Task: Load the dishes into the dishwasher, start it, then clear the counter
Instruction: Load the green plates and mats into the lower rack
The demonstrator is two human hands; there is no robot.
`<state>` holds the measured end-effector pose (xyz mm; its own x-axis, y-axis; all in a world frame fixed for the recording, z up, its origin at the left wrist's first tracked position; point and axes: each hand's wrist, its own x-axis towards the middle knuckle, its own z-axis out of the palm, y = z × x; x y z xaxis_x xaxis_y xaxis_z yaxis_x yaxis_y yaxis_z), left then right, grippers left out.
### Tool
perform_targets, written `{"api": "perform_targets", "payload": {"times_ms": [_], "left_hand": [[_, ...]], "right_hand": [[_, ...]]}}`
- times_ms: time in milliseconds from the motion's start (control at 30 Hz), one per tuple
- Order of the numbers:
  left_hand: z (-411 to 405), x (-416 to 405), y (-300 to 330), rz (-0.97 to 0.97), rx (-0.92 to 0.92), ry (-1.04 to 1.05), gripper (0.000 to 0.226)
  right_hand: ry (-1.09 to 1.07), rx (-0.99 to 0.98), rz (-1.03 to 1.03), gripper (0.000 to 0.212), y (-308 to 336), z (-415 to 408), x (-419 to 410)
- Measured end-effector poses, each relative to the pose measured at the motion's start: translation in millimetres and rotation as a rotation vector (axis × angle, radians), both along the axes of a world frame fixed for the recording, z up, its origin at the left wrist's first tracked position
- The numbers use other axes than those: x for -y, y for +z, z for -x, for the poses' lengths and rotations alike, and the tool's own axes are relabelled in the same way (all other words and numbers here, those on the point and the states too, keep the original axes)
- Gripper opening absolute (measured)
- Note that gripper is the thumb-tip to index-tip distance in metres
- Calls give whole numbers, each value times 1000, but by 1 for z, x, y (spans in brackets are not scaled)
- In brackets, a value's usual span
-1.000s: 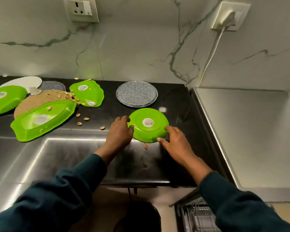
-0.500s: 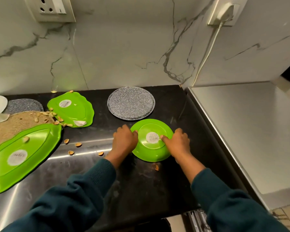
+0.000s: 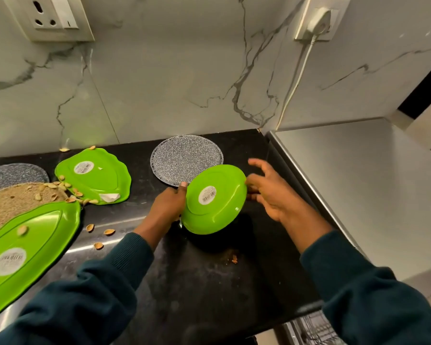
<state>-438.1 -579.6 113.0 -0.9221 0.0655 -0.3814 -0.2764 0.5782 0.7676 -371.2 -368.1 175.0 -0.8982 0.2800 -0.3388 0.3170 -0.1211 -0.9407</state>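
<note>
A small round green plate (image 3: 213,199) is lifted off the black counter (image 3: 204,282) and tilted, its underside with a white barcode sticker facing me. My left hand (image 3: 168,207) grips its left rim, thumb on top. My right hand (image 3: 271,190) is at the plate's right edge with fingers spread and blurred; some fingertips touch the rim. A grey speckled round plate (image 3: 182,155) lies flat just behind. Two leaf-shaped green dishes lie upside down: one (image 3: 95,176) at mid-left, a larger one (image 3: 25,255) at the near left.
Nut shells (image 3: 102,232) and crumbs are scattered around a brown mat (image 3: 13,202). A second grey plate (image 3: 13,173) sits far left. A steel appliance top (image 3: 363,185) adjoins the counter on the right. The dishwasher rack (image 3: 316,327) shows at the bottom edge. A plugged cord (image 3: 294,88) hangs on the wall.
The green plate has risen from flat on the counter and tilted up. My left hand now grips its rim; my right hand has come off the top and opened beside it.
</note>
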Motion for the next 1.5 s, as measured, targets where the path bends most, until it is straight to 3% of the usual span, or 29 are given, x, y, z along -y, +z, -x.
{"api": "perform_targets", "payload": {"times_ms": [100, 267, 333, 400, 533, 733, 900, 1100, 1200, 1400, 1500], "left_hand": [[-2, 1, 0, -73, 29, 6, 53], [-1, 6, -5, -63, 0, 5, 57], [-3, 10, -3, 3, -63, -18, 63], [-9, 14, 4, 72, -143, -23, 60], [-15, 22, 12, 193, -253, 37, 50], [-21, 21, 20, 278, -374, 30, 40], [-36, -6, 28, 265, -503, -98, 33], [-63, -69, 33, 183, -628, -333, 23], [-93, -111, 39, 102, -698, -437, 19], [-183, -192, 47, -192, -794, -560, 11], [-239, -226, 40, -257, -849, -753, 13]], "right_hand": [[255, -170, -105, 55, 10, 1, -4], [398, -426, -1183, 54, -4, 8, -5], [352, -480, -1396, 46, -3, 5, -1], [323, -585, -1438, 35, -4, 0, 2], [290, -733, -1369, 31, -2, -14, -1], [52, -634, -1293, 25, 3, -37, -20], [-207, -565, -1379, 17, 9, -63, -43], [-483, -423, -1208, 21, 21, -125, -95], [-644, -312, -970, 23, 20, -173, -128], [-1022, -290, -246, 11, 9, -297, -185], [-1094, -280, -72, 21, -7, -373, -205]]}}
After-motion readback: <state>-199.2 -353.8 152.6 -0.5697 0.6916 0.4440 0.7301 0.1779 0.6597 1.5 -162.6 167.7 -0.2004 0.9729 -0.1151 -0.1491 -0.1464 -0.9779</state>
